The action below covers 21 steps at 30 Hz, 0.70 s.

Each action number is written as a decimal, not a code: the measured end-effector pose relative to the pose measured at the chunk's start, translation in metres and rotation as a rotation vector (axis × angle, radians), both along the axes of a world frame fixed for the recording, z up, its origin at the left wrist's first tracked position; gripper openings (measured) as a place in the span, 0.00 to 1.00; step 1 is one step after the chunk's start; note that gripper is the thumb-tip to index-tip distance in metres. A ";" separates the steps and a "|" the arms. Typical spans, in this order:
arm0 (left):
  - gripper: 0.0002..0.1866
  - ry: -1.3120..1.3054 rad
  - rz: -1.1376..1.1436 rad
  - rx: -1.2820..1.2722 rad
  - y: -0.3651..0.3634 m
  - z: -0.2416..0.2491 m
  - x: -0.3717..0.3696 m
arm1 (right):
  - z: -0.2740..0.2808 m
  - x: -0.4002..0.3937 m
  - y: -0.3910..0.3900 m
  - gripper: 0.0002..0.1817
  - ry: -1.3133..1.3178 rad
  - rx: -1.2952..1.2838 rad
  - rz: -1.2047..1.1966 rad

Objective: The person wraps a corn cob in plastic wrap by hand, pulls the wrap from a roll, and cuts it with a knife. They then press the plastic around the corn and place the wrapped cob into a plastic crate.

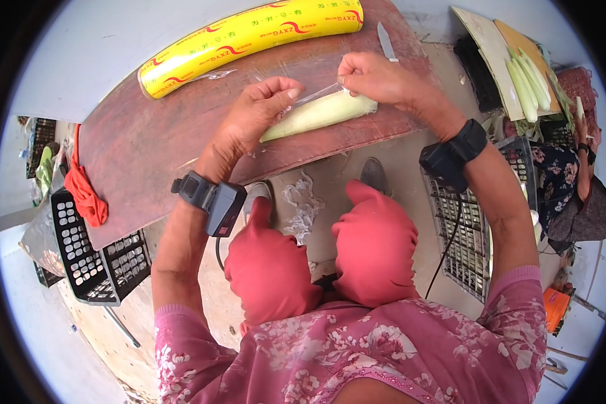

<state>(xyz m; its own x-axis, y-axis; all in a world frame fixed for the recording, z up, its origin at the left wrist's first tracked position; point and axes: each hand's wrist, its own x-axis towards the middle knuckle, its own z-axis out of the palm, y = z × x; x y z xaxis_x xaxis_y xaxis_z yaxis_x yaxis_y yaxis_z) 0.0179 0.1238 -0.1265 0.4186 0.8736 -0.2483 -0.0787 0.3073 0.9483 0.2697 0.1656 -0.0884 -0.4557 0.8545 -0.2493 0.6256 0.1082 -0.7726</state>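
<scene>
on the scuffed reddish table (141, 148) lies a pale vegetable (323, 116), crates (87, 252) nearby.

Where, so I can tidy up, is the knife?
In the head view, the knife lies on the table toward its right end, just beyond the right hand and right of the yellow roll.

The yellow roll (249, 46) repeats "ZXYGwrap" in red beside green Chinese characters, apparently 绿色环保, though small.
</scene>
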 end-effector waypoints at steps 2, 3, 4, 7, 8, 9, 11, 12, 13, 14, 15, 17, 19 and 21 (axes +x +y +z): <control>0.10 0.193 -0.006 0.080 -0.003 0.011 0.013 | 0.003 -0.002 -0.001 0.11 -0.072 0.074 0.021; 0.09 0.209 -0.048 0.100 -0.003 0.014 0.015 | 0.002 -0.002 -0.002 0.10 -0.073 0.096 0.039; 0.09 0.225 -0.090 0.121 -0.002 0.016 0.016 | 0.001 -0.001 -0.001 0.10 -0.075 0.117 0.057; 0.07 0.241 -0.099 0.177 0.002 0.007 0.019 | 0.002 0.000 -0.004 0.11 -0.048 0.149 0.078; 0.06 0.242 -0.083 0.195 0.003 0.002 0.020 | 0.002 0.000 -0.005 0.10 -0.033 0.155 0.079; 0.06 0.196 -0.041 0.172 0.002 -0.001 0.020 | 0.002 0.001 -0.005 0.11 -0.027 0.162 0.099; 0.05 0.104 0.039 0.127 0.001 -0.006 0.019 | 0.001 0.004 -0.003 0.12 -0.017 0.176 0.136; 0.05 0.100 0.057 0.131 0.001 -0.006 0.020 | -0.002 0.007 -0.001 0.12 0.049 0.084 0.118; 0.05 0.096 0.075 0.136 0.000 -0.007 0.020 | -0.004 0.009 0.001 0.11 0.114 -0.008 0.099; 0.05 0.092 0.093 0.142 -0.001 -0.007 0.020 | -0.007 0.012 0.003 0.11 0.181 -0.099 0.079; 0.05 0.097 0.095 0.158 -0.001 -0.006 0.020 | -0.004 0.013 0.002 0.11 0.235 -0.151 0.045; 0.05 0.106 0.100 0.188 -0.004 -0.005 0.021 | 0.003 0.015 -0.001 0.12 0.342 -0.256 -0.021; 0.05 0.107 0.103 0.203 -0.005 -0.007 0.021 | 0.000 0.024 0.004 0.10 0.374 -0.302 0.012; 0.05 0.089 0.120 0.210 -0.006 -0.010 0.021 | -0.004 0.031 0.004 0.09 0.379 -0.288 0.061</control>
